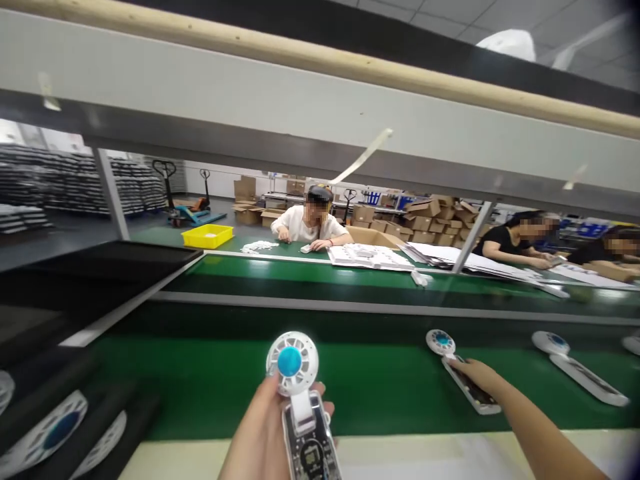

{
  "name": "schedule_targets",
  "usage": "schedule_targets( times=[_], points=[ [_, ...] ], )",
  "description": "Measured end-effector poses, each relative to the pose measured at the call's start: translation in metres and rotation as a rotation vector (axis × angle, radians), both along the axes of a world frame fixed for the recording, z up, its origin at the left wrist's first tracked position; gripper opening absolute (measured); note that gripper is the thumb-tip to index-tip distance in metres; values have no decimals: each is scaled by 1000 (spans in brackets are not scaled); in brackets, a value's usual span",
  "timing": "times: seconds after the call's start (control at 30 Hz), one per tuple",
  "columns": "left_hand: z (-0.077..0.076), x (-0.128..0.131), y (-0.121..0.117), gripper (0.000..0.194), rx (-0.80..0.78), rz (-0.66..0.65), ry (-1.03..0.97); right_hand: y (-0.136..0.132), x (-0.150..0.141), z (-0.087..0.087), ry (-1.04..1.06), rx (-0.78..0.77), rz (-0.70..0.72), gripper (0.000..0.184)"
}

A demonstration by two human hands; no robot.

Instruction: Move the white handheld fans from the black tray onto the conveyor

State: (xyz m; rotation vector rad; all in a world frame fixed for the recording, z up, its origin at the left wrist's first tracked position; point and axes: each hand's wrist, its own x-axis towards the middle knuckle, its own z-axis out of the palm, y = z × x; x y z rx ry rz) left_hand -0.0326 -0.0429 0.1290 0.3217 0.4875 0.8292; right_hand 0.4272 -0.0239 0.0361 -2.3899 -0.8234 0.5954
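Observation:
My left hand [265, 417] is closed around a white handheld fan [293, 363] with a round slotted head and a blue hub. Its handle is uncovered and a circuit board [313, 450] shows inside. To the right, my right hand [475, 375] grips the handle of a second handheld fan [441, 342] at the green conveyor belt [210, 380]; part of its fingers is hidden. That fan's handle is also uncovered, with dark parts inside. Farther right lies another such fan [590, 380], apart from my hands.
A grey shelf beam [320, 120] crosses overhead, with posts on both sides. Black trays [100, 427] at left hold more fans. Across the belt, a person in white [305, 227] works beside a yellow bin [207, 235]. Two people in black sit at right. A pale ledge [200, 460] runs in front.

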Motion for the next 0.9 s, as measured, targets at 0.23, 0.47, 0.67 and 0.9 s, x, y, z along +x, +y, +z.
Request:
schedule_targets(
  times=[0.23, 0.47, 0.67, 0.9],
  points=[
    [5, -1, -8, 42, 39, -34, -21, -4, -112, 19, 718, 291, 177, 38],
    [10, 1, -16, 45, 61, -11, 38, -18, -241, 55, 1432, 667, 317, 40],
    [6, 2, -13, 41, 148, -59, -35, -32, -304, 68, 1267, 784, 178, 48],
    [17, -15, -12, 43, 23, -68, -47, -61, -314, 91, 1227, 570, 174, 58]
  ],
)
